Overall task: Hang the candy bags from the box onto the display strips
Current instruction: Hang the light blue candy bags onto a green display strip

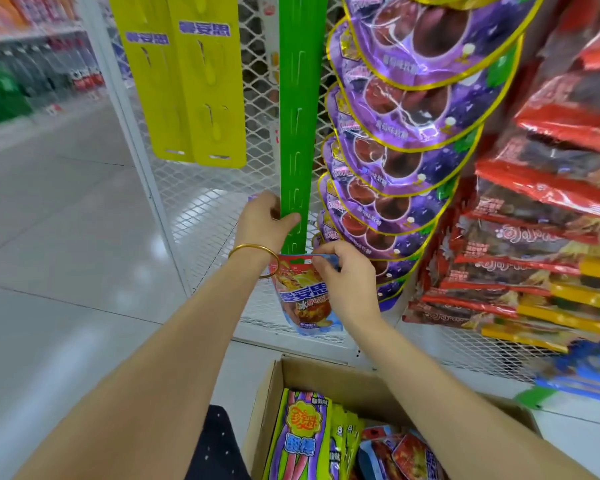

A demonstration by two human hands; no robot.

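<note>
The right hand pinches the top edge of a red and blue candy bag at the lower end of the green strip. The left hand grips this strip just above. Below, the box holds more bags. Purple bags hang just right of the strip

The box sits lowest and nearest, candy bags standing inside it, and the mesh panel rises just behind. On the panel hang two short strips at left, a long strip in the middle with one bag at its foot, then a column of overlapping bags to its right, with stacked packets farthest right.
</note>
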